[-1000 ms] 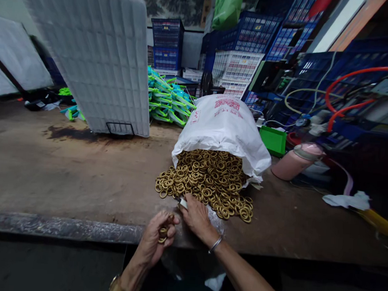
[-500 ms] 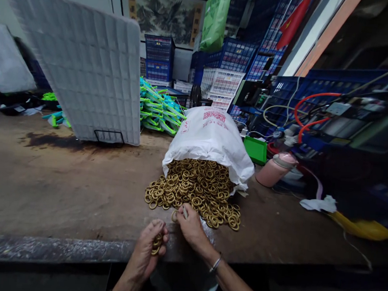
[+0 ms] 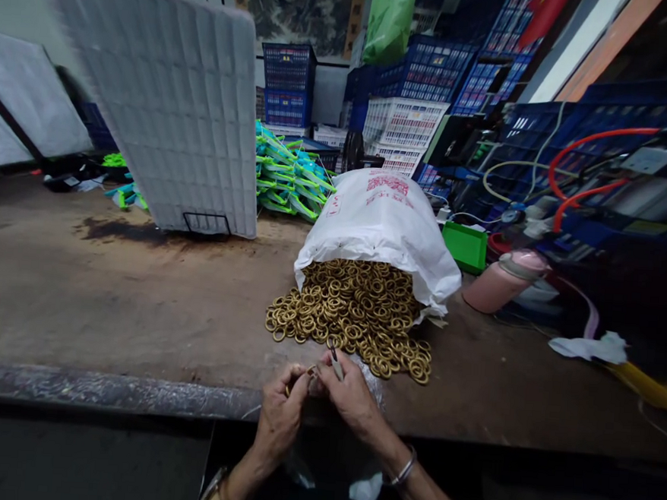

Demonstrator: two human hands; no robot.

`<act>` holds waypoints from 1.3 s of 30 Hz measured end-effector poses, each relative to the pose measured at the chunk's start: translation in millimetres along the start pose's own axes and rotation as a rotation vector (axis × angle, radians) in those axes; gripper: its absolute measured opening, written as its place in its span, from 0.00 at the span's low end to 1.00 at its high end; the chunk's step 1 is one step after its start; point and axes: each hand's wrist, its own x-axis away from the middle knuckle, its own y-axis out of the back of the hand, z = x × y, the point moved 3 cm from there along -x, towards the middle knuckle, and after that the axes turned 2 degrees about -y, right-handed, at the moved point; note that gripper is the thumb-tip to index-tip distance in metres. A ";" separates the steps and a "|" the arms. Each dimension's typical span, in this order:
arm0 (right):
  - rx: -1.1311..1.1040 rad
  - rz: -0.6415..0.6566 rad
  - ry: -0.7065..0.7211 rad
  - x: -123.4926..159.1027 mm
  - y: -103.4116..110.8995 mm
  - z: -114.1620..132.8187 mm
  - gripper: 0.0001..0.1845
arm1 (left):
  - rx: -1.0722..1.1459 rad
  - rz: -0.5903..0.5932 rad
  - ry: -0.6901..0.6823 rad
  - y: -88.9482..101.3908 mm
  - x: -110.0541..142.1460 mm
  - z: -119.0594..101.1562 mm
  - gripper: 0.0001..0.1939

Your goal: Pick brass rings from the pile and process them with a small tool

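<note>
My left hand (image 3: 279,412) is closed around brass-coloured rings, one of which shows at its fingertips. How many it holds is hidden. My right hand (image 3: 351,396) meets it fingertip to fingertip, just in front of the pile. A small grey-handled tool (image 3: 337,364) with a dark, thin tip sticks up out of the right fingers; its exact kind is unclear. Beyond the hands, a heap of brass-coloured rings (image 3: 357,309) spills from the mouth of a white woven sack (image 3: 378,226) with red print, lying on its side.
The brown worktop (image 3: 191,331) ends in a worn front edge. A white padded panel (image 3: 205,119) stands at left, beside bundled green and blue pieces (image 3: 290,175). To the right are a green tray (image 3: 464,248), a pink bottle (image 3: 503,281) and red hoses (image 3: 598,139). Crates (image 3: 288,87) rise behind.
My right hand has left the edge of the ring pile, where it pinched a ring, and joined my left hand. My left fingers have turned to meet it. The camera view has shifted.
</note>
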 end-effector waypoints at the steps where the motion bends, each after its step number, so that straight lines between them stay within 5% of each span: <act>1: 0.028 0.001 0.016 1.1 0.8 2.5 0.11 | -0.043 0.009 -0.058 -0.1 1.5 -2.1 0.09; 4: 0.119 -0.023 0.049 2.0 1.3 5.8 0.13 | -0.096 0.036 -0.103 -2.4 4.7 -5.0 0.09; 11: 0.113 -0.015 0.031 1.5 -0.9 -2.4 0.12 | 0.122 0.161 0.335 -8.6 7.5 7.9 0.17; 17: 0.039 0.029 -0.001 0.9 3.9 -8.3 0.15 | 0.184 0.212 0.327 -10.6 8.9 9.3 0.16; 21: 0.294 -0.035 0.106 5.4 10.8 -12.3 0.11 | 0.116 0.187 0.336 -13.7 8.2 4.4 0.17; 27: 0.645 0.078 0.215 16.8 8.0 -14.0 0.12 | 0.124 0.149 0.301 -18.2 6.6 7.4 0.18; 34: 0.778 0.096 0.197 16.9 7.8 -12.7 0.14 | 0.052 0.133 0.163 -15.8 7.1 9.4 0.17; 39: 0.892 0.041 0.074 4.1 15.1 -27.8 0.11 | 0.046 0.212 0.207 -18.0 19.3 -4.4 0.16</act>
